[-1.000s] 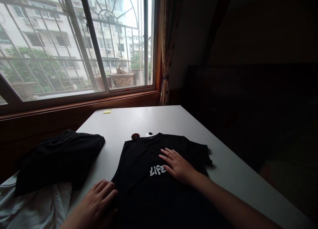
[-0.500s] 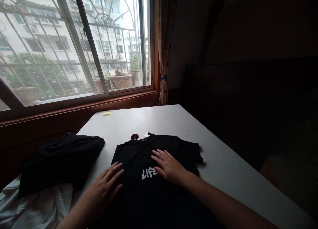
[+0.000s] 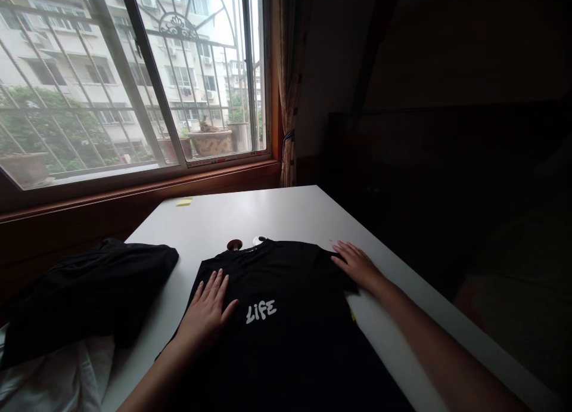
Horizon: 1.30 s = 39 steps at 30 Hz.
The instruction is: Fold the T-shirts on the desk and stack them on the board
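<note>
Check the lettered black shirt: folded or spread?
Spread, as far as visible: the shirt lies flat on the table, lettering up, one sleeve out under the right hand. The other sleeve: cannot tell.

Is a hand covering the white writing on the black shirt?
No, the white writing shows whole on the black shirt, between the left hand and the right hand.

The shirt (image 3: 290, 358) runs out of sight at the bottom edge, and the left grip (image 3: 209, 300) covers some of its front. Part of the sleeve (image 3: 343, 279) lies hidden under the right grip (image 3: 355, 262). The brown disc (image 3: 235, 244) and white ring (image 3: 258, 240) slip behind the collar (image 3: 248, 250); I can't tell what they are. The dark cloth (image 3: 98, 287) half buries the white cloth (image 3: 67, 379), cut off at left. The yellow fleck (image 3: 353, 315) is too small to name.
</note>
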Each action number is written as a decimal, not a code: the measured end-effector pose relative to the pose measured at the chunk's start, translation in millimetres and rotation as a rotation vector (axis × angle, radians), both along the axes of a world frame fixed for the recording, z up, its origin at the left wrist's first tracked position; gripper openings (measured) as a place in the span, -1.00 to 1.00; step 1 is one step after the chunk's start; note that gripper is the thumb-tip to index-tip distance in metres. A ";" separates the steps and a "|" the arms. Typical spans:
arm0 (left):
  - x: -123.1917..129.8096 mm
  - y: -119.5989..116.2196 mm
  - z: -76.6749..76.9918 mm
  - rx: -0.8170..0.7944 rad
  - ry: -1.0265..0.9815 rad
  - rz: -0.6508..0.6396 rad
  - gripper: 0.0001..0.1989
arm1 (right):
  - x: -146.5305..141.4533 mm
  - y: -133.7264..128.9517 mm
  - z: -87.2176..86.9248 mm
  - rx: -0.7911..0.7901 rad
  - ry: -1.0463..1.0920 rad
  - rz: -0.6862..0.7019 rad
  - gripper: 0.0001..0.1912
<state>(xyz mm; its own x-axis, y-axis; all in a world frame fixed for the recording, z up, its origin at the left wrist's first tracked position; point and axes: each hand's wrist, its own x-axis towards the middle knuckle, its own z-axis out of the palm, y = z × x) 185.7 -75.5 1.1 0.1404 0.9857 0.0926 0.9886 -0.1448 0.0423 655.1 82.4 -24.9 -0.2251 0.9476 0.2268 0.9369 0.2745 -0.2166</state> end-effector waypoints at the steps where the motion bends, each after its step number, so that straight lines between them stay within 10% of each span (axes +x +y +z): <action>1: 0.5 -0.3 0.6 0.001 0.000 0.004 -0.26 | 2.7 1.4 -1.5 0.025 0.026 0.001 -0.40; 14: -0.4 -1.1 2.3 -0.016 0.008 0.008 -0.25 | 7.5 -17.4 17.4 -0.097 0.338 -0.258 -0.79; 21: -2.4 -1.3 -1.3 0.022 -0.020 0.000 -0.28 | -2.8 -22.1 35.0 -0.005 0.682 -0.212 -0.54; 32: -1.3 -2.1 -0.7 0.036 -0.007 -0.007 -0.30 | -84.9 -77.3 96.3 0.265 0.641 0.129 -0.64; 39: 0.0 -3.0 2.9 0.002 -0.010 -0.002 -0.29 | -113.3 -103.8 113.6 -0.044 0.653 0.599 -0.64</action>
